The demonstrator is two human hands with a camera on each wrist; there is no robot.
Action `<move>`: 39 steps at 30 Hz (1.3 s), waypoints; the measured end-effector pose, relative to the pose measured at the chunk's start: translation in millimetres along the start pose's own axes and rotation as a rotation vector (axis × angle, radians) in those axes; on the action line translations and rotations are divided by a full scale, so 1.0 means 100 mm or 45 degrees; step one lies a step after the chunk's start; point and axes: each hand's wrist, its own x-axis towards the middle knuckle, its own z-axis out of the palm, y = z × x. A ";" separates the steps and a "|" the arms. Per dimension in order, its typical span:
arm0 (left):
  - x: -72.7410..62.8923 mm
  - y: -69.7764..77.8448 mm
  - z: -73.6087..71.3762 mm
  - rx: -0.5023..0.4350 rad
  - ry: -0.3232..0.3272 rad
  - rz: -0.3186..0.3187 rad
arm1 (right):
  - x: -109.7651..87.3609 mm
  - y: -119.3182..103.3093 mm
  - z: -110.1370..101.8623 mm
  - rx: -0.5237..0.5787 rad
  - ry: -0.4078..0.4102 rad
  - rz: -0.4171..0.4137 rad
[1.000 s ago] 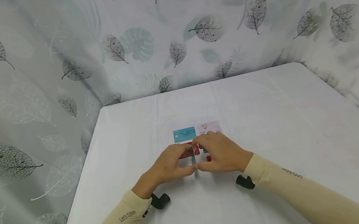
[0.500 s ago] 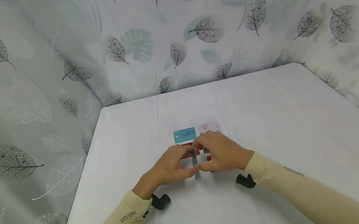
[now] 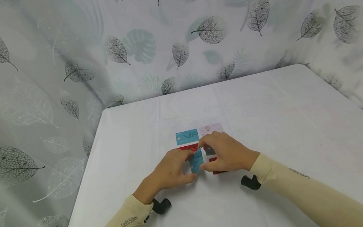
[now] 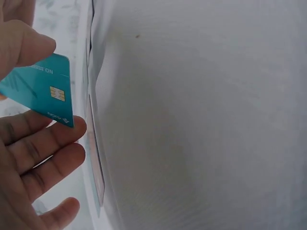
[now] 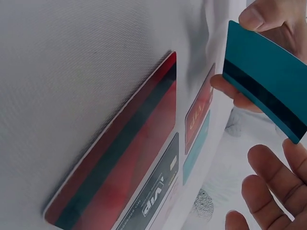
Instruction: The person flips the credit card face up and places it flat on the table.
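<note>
In the head view, a teal plastic card (image 3: 196, 161) with a gold chip is held tilted above the table between the two hands. The thumb and fingertips of my right hand (image 3: 227, 155) pinch it at opposite edges. My left hand (image 3: 171, 169) is just left of it; its fingertips reach the card's edge while its thumb stands apart in the head view. The chip side shows as the teal card (image 4: 43, 88) in the left wrist view. Its dark-striped back faces the right wrist camera, where fingertips show behind the card (image 5: 268, 72).
Several cards lie flat in rows: a teal VIP card (image 3: 187, 137), a pink card (image 3: 210, 129), a red card (image 3: 188, 148), a dark grey card (image 5: 160, 184) and a red card with a black stripe (image 5: 139, 148). A white cloth covers the table (image 3: 264, 121); leaf-print curtains stand behind.
The card was upright and seen nearly edge-on between both hands; now it has turned so its printed face shows. My right hand has shifted slightly right, and my left thumb has separated from it.
</note>
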 end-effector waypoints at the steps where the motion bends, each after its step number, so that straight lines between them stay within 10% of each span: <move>1: -0.01 0.00 0.00 0.028 0.003 -0.001 | 0.00 0.01 0.00 -0.006 0.000 0.000; 39: -0.07 -0.06 -0.02 0.207 -0.085 -0.089 | 0.02 0.07 0.19 -0.473 -0.184 0.045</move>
